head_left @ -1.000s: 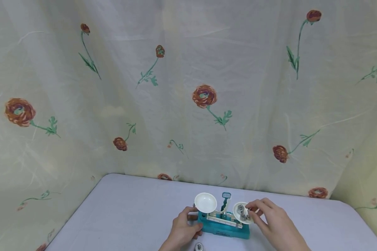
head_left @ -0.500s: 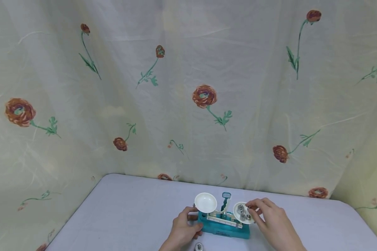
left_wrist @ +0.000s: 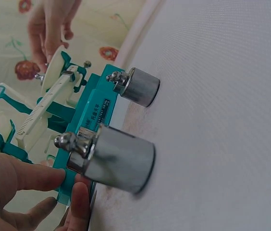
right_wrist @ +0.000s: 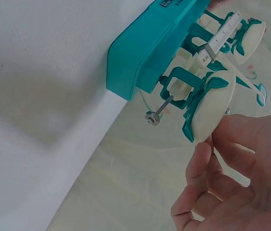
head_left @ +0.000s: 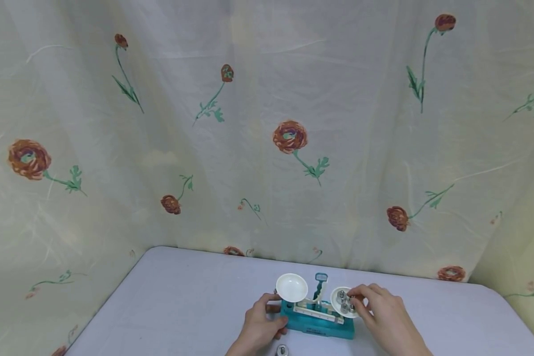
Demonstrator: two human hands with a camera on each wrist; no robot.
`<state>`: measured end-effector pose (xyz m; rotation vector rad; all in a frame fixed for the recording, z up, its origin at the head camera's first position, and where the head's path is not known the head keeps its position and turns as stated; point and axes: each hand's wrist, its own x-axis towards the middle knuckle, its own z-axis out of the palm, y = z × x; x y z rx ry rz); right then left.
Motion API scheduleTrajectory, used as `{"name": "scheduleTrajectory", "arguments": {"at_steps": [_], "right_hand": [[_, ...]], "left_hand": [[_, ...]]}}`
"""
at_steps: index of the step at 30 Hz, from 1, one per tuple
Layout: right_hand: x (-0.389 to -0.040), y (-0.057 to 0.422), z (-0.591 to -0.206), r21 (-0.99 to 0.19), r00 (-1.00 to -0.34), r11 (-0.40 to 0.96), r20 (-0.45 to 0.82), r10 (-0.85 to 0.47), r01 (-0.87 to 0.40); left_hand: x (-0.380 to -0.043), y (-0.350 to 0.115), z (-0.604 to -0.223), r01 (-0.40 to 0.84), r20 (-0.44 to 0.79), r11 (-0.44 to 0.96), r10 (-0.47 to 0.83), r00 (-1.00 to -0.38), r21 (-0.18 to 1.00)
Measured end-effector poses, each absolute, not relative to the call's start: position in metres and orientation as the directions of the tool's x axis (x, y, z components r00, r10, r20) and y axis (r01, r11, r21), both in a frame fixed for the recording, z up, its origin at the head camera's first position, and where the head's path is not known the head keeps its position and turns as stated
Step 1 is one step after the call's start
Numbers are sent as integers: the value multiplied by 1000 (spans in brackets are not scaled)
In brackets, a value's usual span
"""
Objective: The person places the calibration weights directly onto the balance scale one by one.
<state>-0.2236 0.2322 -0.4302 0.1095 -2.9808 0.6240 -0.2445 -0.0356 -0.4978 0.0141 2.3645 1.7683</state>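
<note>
A teal balance scale (head_left: 318, 326) stands on the table with two white pans. My left hand (head_left: 259, 324) grips the left end of its base, thumb and fingers on either side in the left wrist view. The left pan (head_left: 291, 288) holds nothing. Several metal weights (head_left: 341, 295) stand in the right pan (head_left: 334, 303). Over that pan's right edge my right hand (head_left: 387, 314) pinches a small metal weight (left_wrist: 39, 77), mostly hidden by the fingertips.
Two larger cylindrical weights with knobs, one nearer (left_wrist: 123, 159) and one farther (left_wrist: 144, 87), stand on the white table (head_left: 196, 306) in front of the scale. A flowered curtain (head_left: 267, 173) hangs behind the table.
My right fingertips have dipped slightly at the right pan and cover more of the weights there. My left hand and the scale stay in place.
</note>
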Motion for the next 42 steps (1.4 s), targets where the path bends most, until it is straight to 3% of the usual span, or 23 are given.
{"name": "scheduleTrajectory", "arguments": {"at_steps": [17, 42], "right_hand": [[-223, 231, -431, -347, -991, 933, 122, -58, -97], [-221, 232, -432, -411, -991, 906, 118, -56, -100]], "left_hand": [[-245, -35, -497, -116, -155, 295, 111, -982, 949], [-242, -36, -496, -111, -149, 289, 113, -982, 951]]}}
